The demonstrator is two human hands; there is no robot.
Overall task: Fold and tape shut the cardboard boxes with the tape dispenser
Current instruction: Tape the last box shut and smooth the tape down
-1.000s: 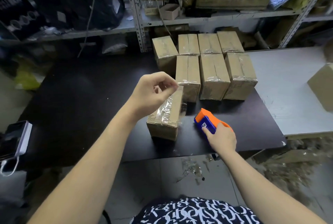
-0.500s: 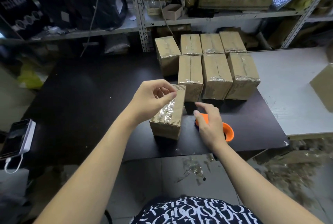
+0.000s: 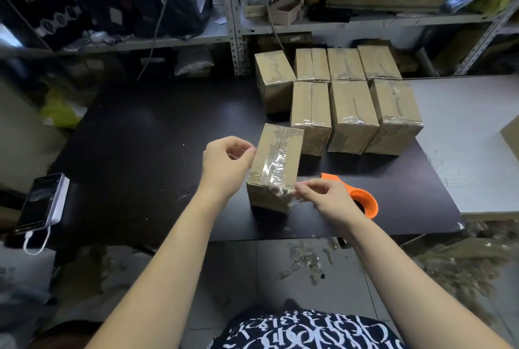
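count: 8 cardboard boxes on the black table, 1 tape dispenser, both hands in view.

7 sealed boxes are packed together at the far right of the table: 4 in the back row, 3 in front, sides touching, clear tape across the tops.

the 8th, the working box, stands alone nearer to you, just off the front row's left end. clear tape covers the near half of its top seam and wraps over the near edge.

your left hand is curled, thumb and forefinger tip together against the box's upper left edge; can't tell if they hold tape or only touch cardboard. your right hand pinches the loose tape end at the near right corner.

the orange dispenser lies on the table right of the box, and your right hand blocks part of it.

around: a white table butts against the right side, with 1 more box cut off at the frame edge. phone with a white cable far left. cluttered metal rack behind. tape scraps on the floor below the table edge.
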